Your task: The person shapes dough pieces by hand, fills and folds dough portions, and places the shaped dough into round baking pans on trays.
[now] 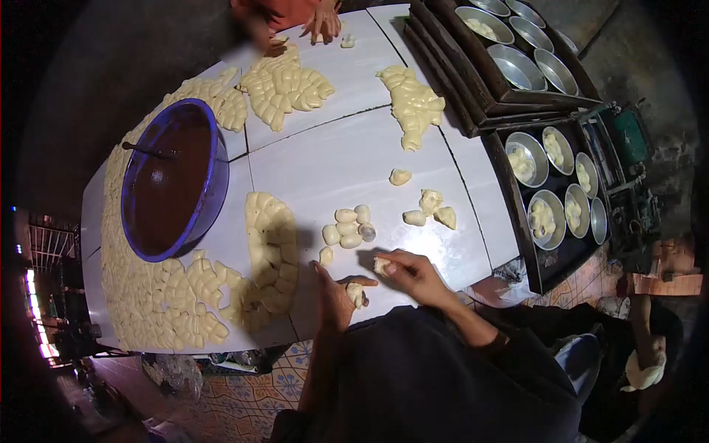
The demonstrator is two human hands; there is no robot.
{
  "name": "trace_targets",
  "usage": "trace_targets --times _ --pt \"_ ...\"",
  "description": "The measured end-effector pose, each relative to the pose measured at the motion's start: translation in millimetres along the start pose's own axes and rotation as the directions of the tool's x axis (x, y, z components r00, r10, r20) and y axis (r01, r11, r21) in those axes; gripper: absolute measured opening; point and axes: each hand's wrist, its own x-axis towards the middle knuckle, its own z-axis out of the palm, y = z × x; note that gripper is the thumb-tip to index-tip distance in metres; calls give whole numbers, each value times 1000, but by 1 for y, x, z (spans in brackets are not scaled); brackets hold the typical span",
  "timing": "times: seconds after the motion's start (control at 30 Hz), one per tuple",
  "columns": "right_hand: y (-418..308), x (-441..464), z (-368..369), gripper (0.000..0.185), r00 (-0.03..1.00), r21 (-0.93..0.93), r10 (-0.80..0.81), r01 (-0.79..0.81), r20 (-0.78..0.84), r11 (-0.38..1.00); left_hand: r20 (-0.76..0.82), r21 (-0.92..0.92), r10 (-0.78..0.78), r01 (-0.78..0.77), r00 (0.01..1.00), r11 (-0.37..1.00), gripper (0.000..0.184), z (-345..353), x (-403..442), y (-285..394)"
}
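My left hand (340, 301), near the table's front edge, is curled around a piece of dough (357, 295). To its right, my right hand (410, 275) pinches another small dough piece (382, 266) between thumb and fingers. Just beyond both hands lies a cluster of several smooth, rounded dough pieces (347, 228), with one small lump (326, 256) close to my left fingertips. Further right are a few rougher dough pieces (430, 202), and a single lump (400, 177) sits above them.
A blue basin (221, 173) of brown filling stands left, with cut dough (140, 303) around it. Dough slabs (284, 85) lie farther back. Another person's hand (325, 21) touches dough at the far edge. Trays (496, 155) of round tins stand right; another person's hand (650, 351) holds dough lower right.
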Motion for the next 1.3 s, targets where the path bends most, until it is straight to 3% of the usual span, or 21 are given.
trace_targets --times 0.03,0.07,0.13,0.17,0.27,0.33,0.4,0.43,0.47,0.53,0.6,0.67,0.83,0.93,1.0,1.07,1.13,1.17,1.2,1.27,1.3 --pt "-10 1 14 33 1000 -71 -3 4 17 997 -4 -177 73 -72 997 982 74 22 -5 6" --pt "-20 1 26 35 999 -140 -5 10 36 990 -8 -181 77 -77 997 980 74 30 -8 7" --pt "-7 1 43 39 938 -495 -122 278 323 823 -165 -246 88 -127 982 961 60 35 -12 7" --pt "-3 -6 53 36 912 -578 -174 373 371 725 -59 -183 164 -172 985 968 46 26 -19 6" --pt "1 -12 58 34 899 -563 -188 399 396 723 -159 -88 232 -248 960 965 38 16 -28 -3" --pt "-3 -8 56 30 888 -468 -253 422 383 776 -138 -199 208 -232 968 952 42 -1 -33 -7" --pt "-10 -5 56 28 976 -229 -212 216 43 949 -195 -163 392 -424 899 891 40 -3 -37 -5" --pt "-13 -1 54 28 969 -292 -246 237 6 927 -202 -59 502 -522 841 851 38 -5 -41 -3" --pt "-8 1 54 29 995 -30 -88 87 -37 996 -212 -60 512 -534 833 843 38 -4 -45 1" --pt "12 5 58 30 997 143 78 -77 -5 987 -222 -111 591 -622 776 775 35 -3 -52 7" --pt "0 5 59 30 994 141 85 -93 65 986 -234 -99 573 -605 786 790 34 -5 -55 4" --pt "-18 10 50 28 992 -227 -57 82 114 970 -54 -329 525 -512 849 794 31 -12 -61 -4" --pt "-15 57 28 25 955 -446 -284 216 -90 869 -198 -165 465 -497 863 852 26 -23 -81 -10" --pt "-13 62 69 24 920 -372 -279 369 274 852 -150 -72 501 -515 852 854 27 -39 -83 -5" --pt "11 59 103 25 876 -610 -420 470 235 638 -163 425 708 -598 688 679 35 -39 -79 3" --pt "43 63 118 25 868 -679 -442 466 227 567 -34 441 722 -638 691 631 40 -52 -81 8" --pt "48 62 125 19 932 -666 -344 329 115 669 230 791 754 -570 616 224 53 -54 -87 16" --pt "41 61 128 14 943 -605 -326 297 65 739 188 756 667 -540 721 370 59 -54 -94 18" --pt "37 56 131 13 955 -495 -294 245 -23 834 190 766 620 -510 761 391 55 -56 -100 22" --pt "11 48 133 30 998 -297 -62 59 0 953 117 756 627 -478 770 447 47 -67 -99 18" --pt "-3 42 138 30 998 -304 -58 59 14 951 104 751 633 -478 767 456 47 -78 -99 19"
